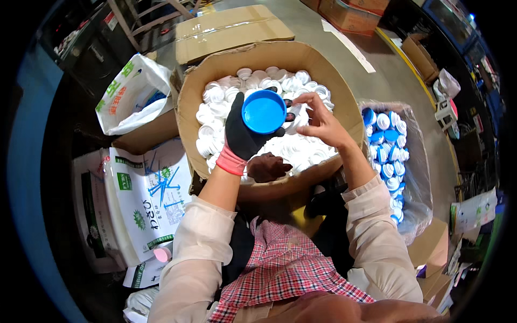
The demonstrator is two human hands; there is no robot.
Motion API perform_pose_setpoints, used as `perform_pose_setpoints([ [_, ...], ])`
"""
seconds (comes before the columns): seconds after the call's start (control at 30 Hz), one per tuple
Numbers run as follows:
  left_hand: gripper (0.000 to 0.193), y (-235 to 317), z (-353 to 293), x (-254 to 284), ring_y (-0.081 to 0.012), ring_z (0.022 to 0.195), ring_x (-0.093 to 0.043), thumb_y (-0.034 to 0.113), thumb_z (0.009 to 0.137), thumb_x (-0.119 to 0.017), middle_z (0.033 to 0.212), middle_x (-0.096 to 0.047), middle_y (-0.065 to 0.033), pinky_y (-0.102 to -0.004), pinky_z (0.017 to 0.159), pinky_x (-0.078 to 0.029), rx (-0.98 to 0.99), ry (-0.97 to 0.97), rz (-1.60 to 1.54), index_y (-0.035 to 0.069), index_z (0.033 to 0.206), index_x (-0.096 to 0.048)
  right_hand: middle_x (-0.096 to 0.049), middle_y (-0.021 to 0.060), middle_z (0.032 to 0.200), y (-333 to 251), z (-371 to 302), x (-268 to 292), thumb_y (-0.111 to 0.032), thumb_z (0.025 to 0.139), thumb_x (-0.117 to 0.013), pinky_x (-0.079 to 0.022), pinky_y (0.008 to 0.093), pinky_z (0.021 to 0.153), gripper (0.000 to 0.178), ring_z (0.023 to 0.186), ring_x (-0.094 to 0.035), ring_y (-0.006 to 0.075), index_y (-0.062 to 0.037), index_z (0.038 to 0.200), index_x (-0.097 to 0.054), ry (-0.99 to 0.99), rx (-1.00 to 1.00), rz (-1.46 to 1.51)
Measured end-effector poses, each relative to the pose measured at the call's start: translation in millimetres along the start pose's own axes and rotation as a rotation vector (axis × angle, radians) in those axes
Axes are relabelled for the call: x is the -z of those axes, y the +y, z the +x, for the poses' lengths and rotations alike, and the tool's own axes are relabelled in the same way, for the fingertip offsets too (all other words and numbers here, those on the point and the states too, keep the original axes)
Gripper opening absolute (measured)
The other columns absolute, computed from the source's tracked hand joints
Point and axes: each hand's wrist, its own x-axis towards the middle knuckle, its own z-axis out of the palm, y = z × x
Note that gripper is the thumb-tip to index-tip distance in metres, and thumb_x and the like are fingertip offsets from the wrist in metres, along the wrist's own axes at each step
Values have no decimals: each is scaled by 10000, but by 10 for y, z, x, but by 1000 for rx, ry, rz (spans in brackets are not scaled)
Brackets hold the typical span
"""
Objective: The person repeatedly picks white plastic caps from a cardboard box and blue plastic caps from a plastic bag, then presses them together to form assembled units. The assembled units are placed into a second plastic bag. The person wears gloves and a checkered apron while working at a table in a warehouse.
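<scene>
A round blue plastic lid (264,112) with a raised rim rests in my left hand (240,132), which wears a black glove with a pink cuff. The fingers wrap round its far and right edges. My bare right hand (323,123) hovers just right of the lid, index finger and thumb apart, nothing visible between them. Below both hands, a large cardboard box (196,102) holds many white ribbed plastic pieces (212,146). A dark reddish-brown lump (267,168) shows near the box's front edge, under my left wrist; its kind is unclear.
To the right, a plastic-lined box (423,161) contains blue-and-white capped pieces (389,148). Thin blue plastic strips (162,185) lie on a printed white sack (129,207) at left. Behind that stands a white bag (121,99). A closed carton (231,29) sits beyond the big box.
</scene>
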Motion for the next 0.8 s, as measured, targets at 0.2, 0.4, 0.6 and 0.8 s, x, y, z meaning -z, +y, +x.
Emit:
perform_pose_setpoints([
  [0.2, 711, -59, -20, -202, -478, 1179, -524, 588, 948, -388, 1351, -476, -271, -545, 880, -524, 108, -109, -388, 48, 1409, -367, -454, 72, 1293, -50, -262, -50, -142, 867, -699, -473, 382, 914, 415, 1121, -521, 194, -115, 1228, -495, 54, -54, 314],
  [0.4, 636, -208, -21, -359, -461, 1247, -468, 510, 977, -392, 1414, -410, -250, -589, 1012, -410, -12, -42, -112, 58, 1422, -350, -444, 30, 1302, -120, -428, 31, -112, 727, -817, -481, 365, 949, 633, 1248, -444, 195, -156, 1282, -516, 186, 56, 83],
  [0.6, 487, -400, -16, -459, -328, 1222, -515, 212, 945, -548, 1382, -471, -203, -472, 1024, -419, -329, -14, 952, 6, 1365, -415, -474, 94, 1315, -381, -531, 87, -52, 732, -772, -492, 360, 921, 644, 1196, -511, 259, -137, 1326, -541, 264, 284, -163],
  [0.8, 551, -621, -3, -369, -261, 1191, -549, 23, 850, -665, 1366, -509, -169, -350, 1005, -439, -459, 72, 1041, -21, 1349, -436, -519, 136, 1144, -430, -501, -152, -79, 700, -783, -492, 376, 855, 631, 1041, -558, 302, -85, 1287, -552, 342, 415, -499],
])
